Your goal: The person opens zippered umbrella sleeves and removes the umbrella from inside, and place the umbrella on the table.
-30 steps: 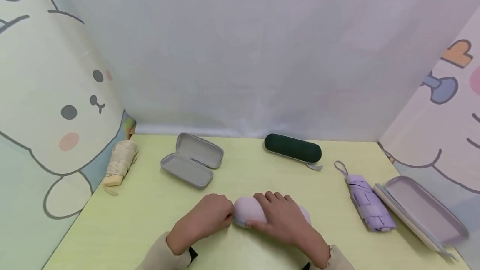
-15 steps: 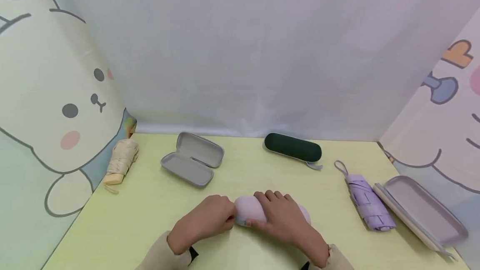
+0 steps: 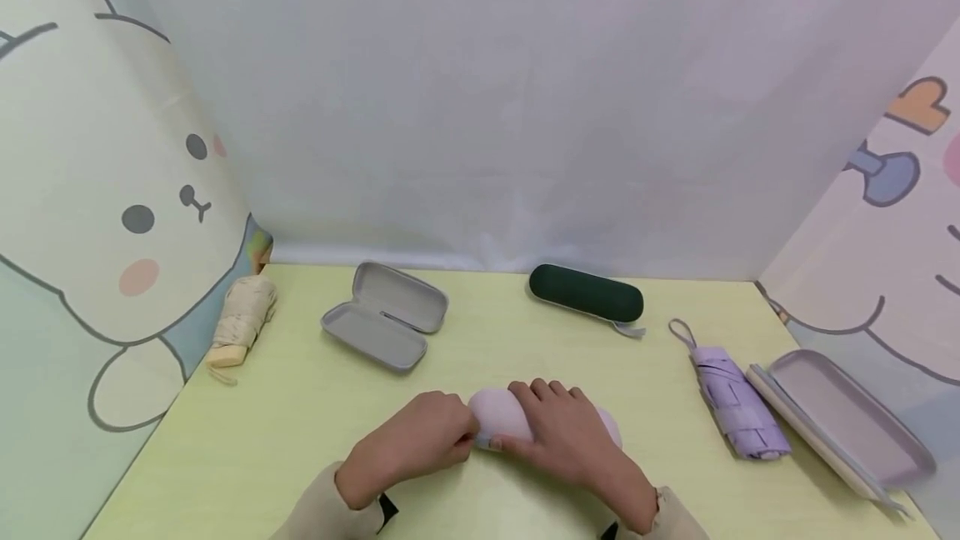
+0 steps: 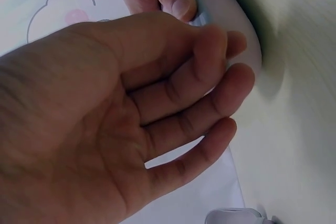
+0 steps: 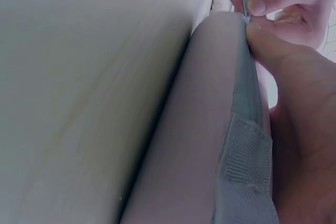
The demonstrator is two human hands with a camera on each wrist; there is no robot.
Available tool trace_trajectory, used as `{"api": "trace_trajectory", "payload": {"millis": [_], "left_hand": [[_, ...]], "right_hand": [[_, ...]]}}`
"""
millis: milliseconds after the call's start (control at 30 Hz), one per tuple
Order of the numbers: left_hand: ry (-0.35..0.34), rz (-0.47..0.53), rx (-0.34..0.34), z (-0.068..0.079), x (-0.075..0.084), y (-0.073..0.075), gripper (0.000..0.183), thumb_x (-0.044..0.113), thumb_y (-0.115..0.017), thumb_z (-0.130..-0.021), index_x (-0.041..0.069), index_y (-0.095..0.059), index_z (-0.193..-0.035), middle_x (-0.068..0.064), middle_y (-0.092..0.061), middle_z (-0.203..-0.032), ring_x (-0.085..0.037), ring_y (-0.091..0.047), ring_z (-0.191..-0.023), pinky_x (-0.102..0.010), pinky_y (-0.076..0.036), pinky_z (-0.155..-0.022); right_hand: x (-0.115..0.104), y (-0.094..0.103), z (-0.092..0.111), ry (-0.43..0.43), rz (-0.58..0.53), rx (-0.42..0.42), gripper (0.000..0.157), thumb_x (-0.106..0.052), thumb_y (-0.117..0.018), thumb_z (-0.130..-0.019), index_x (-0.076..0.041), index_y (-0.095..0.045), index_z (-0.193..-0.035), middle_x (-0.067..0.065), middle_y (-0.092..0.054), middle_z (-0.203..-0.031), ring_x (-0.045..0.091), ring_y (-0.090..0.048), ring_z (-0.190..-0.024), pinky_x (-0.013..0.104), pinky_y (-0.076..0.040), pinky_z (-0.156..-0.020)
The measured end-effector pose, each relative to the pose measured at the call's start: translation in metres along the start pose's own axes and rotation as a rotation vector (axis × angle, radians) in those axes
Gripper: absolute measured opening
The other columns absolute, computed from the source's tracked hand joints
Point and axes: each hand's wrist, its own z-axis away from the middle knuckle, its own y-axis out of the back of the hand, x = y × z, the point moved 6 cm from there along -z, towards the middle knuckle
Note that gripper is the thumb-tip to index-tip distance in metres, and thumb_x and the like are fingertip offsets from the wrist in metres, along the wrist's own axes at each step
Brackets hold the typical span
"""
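A pale pink zippered case [image 3: 498,413] with rounded ends lies on the table in front of me. My right hand [image 3: 558,433] grips it from above, its thumb along the near side by the grey-green zipper band [image 5: 247,87]. At the case's left end is my left hand [image 3: 422,436], with thumb and finger pinching a small zipper pull [image 5: 245,8], as the right wrist view shows. The other left fingers are loosely bent in the left wrist view. The case's middle is hidden under my right hand in the head view.
Behind stand an open grey hard case [image 3: 386,319] and a closed dark green case [image 3: 585,293]. A folded beige umbrella [image 3: 243,319] lies far left. To the right are a folded purple umbrella [image 3: 738,405] and an open lilac case [image 3: 855,419].
My left hand has shifted slightly to the right along the near left end of the pink case. My right hand and the case have stayed in place.
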Motion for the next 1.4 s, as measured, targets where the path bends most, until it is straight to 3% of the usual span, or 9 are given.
{"api": "trace_trajectory", "payload": {"millis": [200,367,500,633,733,1000,1133,1267,1400], "left_hand": [[0.039,-0.021,0.038,-0.003,-0.007,-0.002,0.034,0.014,-0.067,-0.082,0.021,-0.047,-0.056,0.013,-0.030,-0.051,-0.002,-0.019,-0.050,-0.018,-0.019,-0.047],[0.057,-0.041,0.056,-0.005,-0.016,-0.003,0.031,0.014,-0.066,-0.082,0.021,-0.048,-0.057,0.012,-0.034,-0.050,-0.002,-0.023,-0.048,-0.019,-0.021,-0.048],[0.074,-0.043,0.082,-0.006,-0.021,-0.001,0.032,0.012,-0.064,-0.083,0.021,-0.048,-0.057,0.012,-0.035,-0.050,-0.002,-0.026,-0.047,-0.019,-0.021,-0.048],[0.094,-0.021,0.123,-0.004,-0.024,0.000,0.036,0.010,-0.064,-0.083,0.021,-0.044,-0.056,0.012,-0.030,-0.050,-0.002,-0.024,-0.047,-0.018,-0.019,-0.049],[0.114,-0.038,0.155,-0.006,-0.028,-0.002,0.038,0.011,-0.064,-0.085,0.021,-0.044,-0.055,0.012,-0.030,-0.050,-0.002,-0.026,-0.047,-0.019,-0.021,-0.049],[0.138,-0.193,0.223,-0.028,-0.037,-0.006,0.029,0.021,-0.063,-0.093,0.021,-0.058,-0.065,0.009,-0.046,-0.051,-0.005,-0.040,-0.048,-0.024,-0.029,-0.052],[0.150,-0.216,0.237,-0.040,-0.042,-0.007,0.025,0.023,-0.063,-0.093,0.021,-0.061,-0.069,0.008,-0.053,-0.054,-0.008,-0.049,-0.051,-0.028,-0.033,-0.054],[0.176,-0.219,0.236,-0.049,-0.049,-0.011,0.022,0.024,-0.063,-0.095,0.020,-0.063,-0.073,0.006,-0.058,-0.058,-0.012,-0.056,-0.055,-0.030,-0.035,-0.056],[0.186,-0.235,0.246,-0.054,-0.055,-0.013,0.021,0.023,-0.063,-0.094,0.020,-0.063,-0.073,0.004,-0.059,-0.058,-0.015,-0.059,-0.057,-0.033,-0.039,-0.057]], "right_hand": [[0.000,0.001,0.001,-0.036,-0.026,-0.050,0.078,-0.081,-0.042,-0.084,-0.022,-0.051,-0.134,0.000,-0.063,-0.114,0.020,-0.060,-0.103,0.045,-0.047,-0.081],[-0.004,0.006,0.004,0.010,-0.174,-0.162,0.076,-0.065,-0.047,-0.094,-0.014,-0.037,-0.149,0.008,-0.058,-0.131,0.023,-0.059,-0.114,0.048,-0.050,-0.087],[-0.009,0.004,0.007,0.054,-0.268,-0.208,0.076,-0.061,-0.044,-0.097,-0.026,-0.017,-0.158,0.006,-0.048,-0.141,0.017,-0.057,-0.116,0.040,-0.051,-0.088],[-0.013,0.000,0.007,0.059,-0.290,-0.158,0.069,-0.060,-0.046,-0.097,-0.045,-0.013,-0.155,0.003,-0.043,-0.144,0.014,-0.057,-0.109,0.035,-0.051,-0.078],[-0.014,-0.002,0.005,0.023,-0.306,-0.114,0.065,-0.057,-0.050,-0.097,-0.050,-0.018,-0.153,0.003,-0.043,-0.143,0.014,-0.056,-0.106,0.034,-0.049,-0.074],[-0.007,-0.005,-0.003,-0.184,-0.363,0.017,0.065,-0.050,-0.055,-0.096,-0.046,-0.024,-0.153,0.007,-0.046,-0.137,0.018,-0.055,-0.109,0.037,-0.048,-0.076],[-0.003,-0.006,-0.008,-0.266,-0.389,0.054,0.064,-0.048,-0.055,-0.096,-0.043,-0.027,-0.153,0.012,-0.046,-0.136,0.025,-0.052,-0.117,0.040,-0.048,-0.073],[-0.002,-0.007,-0.017,-0.320,-0.428,0.085,0.065,-0.043,-0.057,-0.096,-0.035,-0.029,-0.154,0.020,-0.045,-0.137,0.034,-0.048,-0.123,0.047,-0.049,-0.079],[-0.007,-0.007,-0.026,-0.320,-0.421,0.127,0.064,-0.037,-0.058,-0.096,-0.024,-0.033,-0.153,0.026,-0.045,-0.139,0.041,-0.047,-0.124,0.055,-0.046,-0.090]]}}
